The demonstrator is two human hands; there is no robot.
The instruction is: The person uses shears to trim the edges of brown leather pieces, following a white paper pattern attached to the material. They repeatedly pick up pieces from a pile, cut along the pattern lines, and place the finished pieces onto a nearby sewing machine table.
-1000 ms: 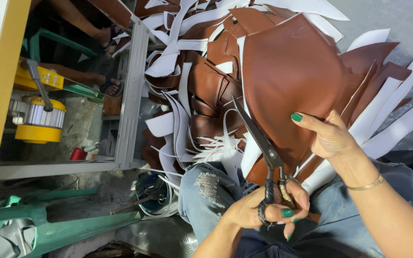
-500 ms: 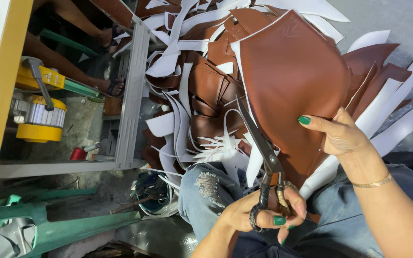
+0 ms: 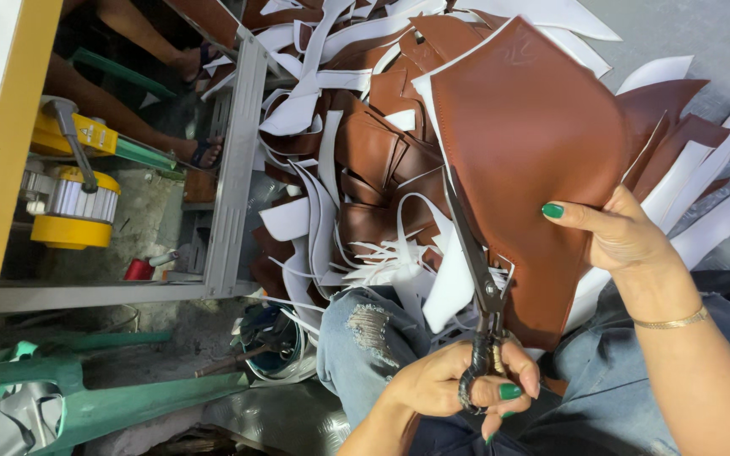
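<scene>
Workshop floor littered with brown and white offcuts point(image 3: 356, 160). Leather panel point(image 3: 525, 143) rests over lap, white edge strip partly trimmed, curled strip hanging beside blades; upper edge uncut. Right hand point(image 3: 627, 241) grips panel's edge, fingers pinching. Left hand point(image 3: 458, 384) clenched through scissors point(image 3: 476, 279) handles, blades along panel's edge.

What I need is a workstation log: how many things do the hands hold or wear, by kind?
scissors: 1, in the left hand
brown leather piece: 1, gripped by the right hand
gold bracelet: 1, on the right wrist
Total: 3
</scene>
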